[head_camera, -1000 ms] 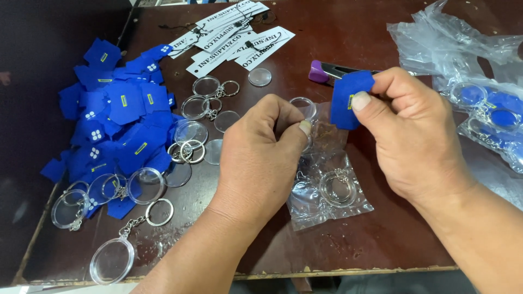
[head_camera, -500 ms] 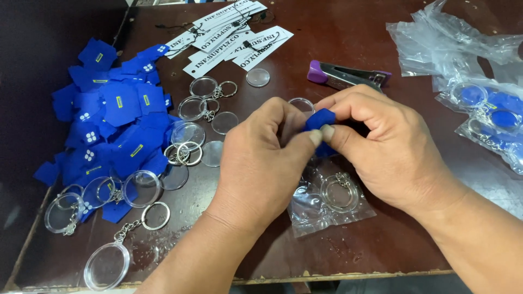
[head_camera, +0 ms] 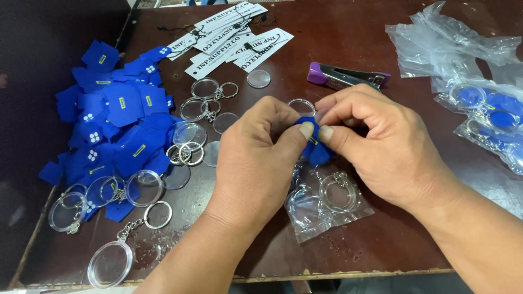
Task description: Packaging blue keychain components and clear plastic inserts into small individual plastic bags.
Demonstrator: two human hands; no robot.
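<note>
Blue card insert (head_camera: 316, 148) is pinched between the left hand (head_camera: 256, 158) and right hand (head_camera: 381, 147) at table centre; bagged keyrings (head_camera: 479, 103) lie finished far right, many blue inserts (head_camera: 114, 125) remain left

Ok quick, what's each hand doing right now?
Left hand: closed, pinching the blue paper piece.
Right hand: closed, pinching the same piece.

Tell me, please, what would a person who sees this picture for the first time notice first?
The eye goes first to the two hands at the centre: the left hand and the right hand pinch a small blue piece between their fingertips, above a clear plastic bag with key rings inside. Next comes the big pile of blue paper pieces at the left, with clear round keychains scattered beside it on the dark brown table.
</note>
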